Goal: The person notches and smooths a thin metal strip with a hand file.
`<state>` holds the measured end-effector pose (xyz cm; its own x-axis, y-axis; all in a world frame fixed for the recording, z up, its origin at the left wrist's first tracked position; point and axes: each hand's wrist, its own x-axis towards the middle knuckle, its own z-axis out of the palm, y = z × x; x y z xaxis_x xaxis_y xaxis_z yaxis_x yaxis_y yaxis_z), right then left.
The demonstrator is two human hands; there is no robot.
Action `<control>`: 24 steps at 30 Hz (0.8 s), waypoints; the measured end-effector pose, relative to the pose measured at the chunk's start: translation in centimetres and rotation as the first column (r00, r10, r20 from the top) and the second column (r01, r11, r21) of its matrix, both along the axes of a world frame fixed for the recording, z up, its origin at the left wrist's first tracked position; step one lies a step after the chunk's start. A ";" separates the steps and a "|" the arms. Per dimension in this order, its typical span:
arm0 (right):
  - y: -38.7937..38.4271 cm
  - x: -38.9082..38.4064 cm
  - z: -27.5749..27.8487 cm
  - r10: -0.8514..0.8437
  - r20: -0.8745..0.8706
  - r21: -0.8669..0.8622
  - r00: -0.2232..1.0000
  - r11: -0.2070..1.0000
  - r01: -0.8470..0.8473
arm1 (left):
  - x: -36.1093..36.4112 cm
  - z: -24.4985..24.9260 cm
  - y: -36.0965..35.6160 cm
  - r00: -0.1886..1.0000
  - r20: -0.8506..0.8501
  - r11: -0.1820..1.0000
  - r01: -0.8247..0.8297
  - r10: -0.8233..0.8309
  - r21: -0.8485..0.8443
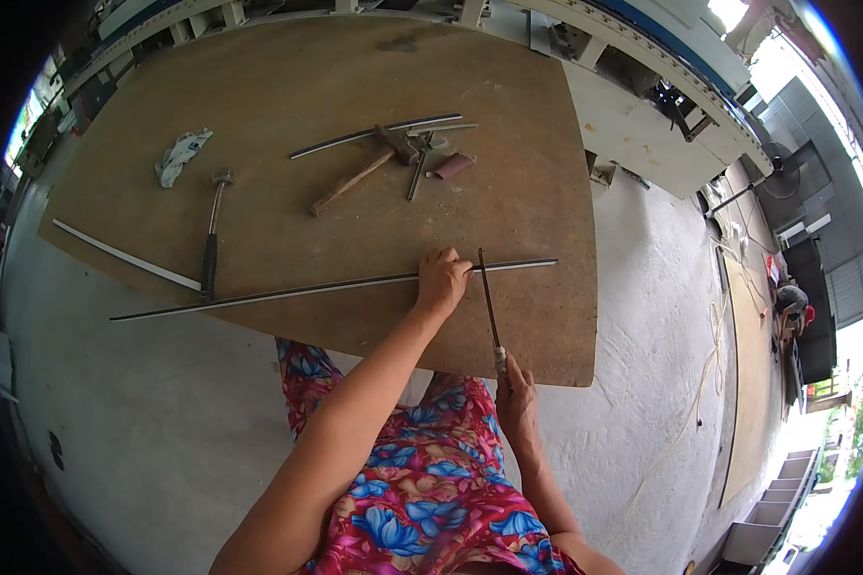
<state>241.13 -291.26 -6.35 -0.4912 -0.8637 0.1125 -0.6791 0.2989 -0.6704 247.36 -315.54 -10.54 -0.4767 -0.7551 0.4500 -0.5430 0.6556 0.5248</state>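
A long, thin black-and-white strip (336, 287) lies across the near part of the brown board, its left end sticking out past the edge. My left hand (443, 282) is closed over this strip near its right end, pressing it against the board. In my right hand (518, 395), at the board's front edge, is the pale handle of a hacksaw (490, 302), seen nearly edge-on. The saw's narrow length crosses the strip just right of my left fingers. Whether the blade has cut into the strip is too small to tell.
On the brown board (508, 86) lie a wooden-handled hammer (355, 180), a black-handled hammer (210, 254), a short strip (340, 142), a white strip (129, 256), a crumpled cloth (179, 158) and a reddish-brown piece (453, 167). A machine frame (662, 43) borders the far side. A person (793, 302) crouches far right.
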 end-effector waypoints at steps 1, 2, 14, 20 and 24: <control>-0.1 0.0 0.0 -0.014 0.002 0.010 1.000 1.000 0.014 | 0.0 0.0 0.0 1.000 -0.002 1.000 0.002 -0.002 -0.002; -0.1 0.0 0.1 -0.028 0.005 0.022 1.000 0.999 0.028 | 0.1 0.0 0.0 1.000 -0.004 1.000 0.005 -0.005 -0.003; -11.7 -2.2 -1.4 -0.018 -0.049 -0.048 0.999 0.999 0.016 | 0.1 0.1 0.1 1.000 0.014 1.000 -0.013 0.013 -0.004; -7.4 -1.2 -0.4 -0.012 -0.052 -0.014 0.999 1.000 0.011 | 0.1 0.2 0.2 0.999 0.042 1.000 -0.009 0.008 0.005; -0.4 0.2 -0.9 -0.019 -0.006 0.055 1.000 0.998 0.020 | 0.2 0.0 0.1 1.000 0.012 1.000 -0.003 0.003 -0.010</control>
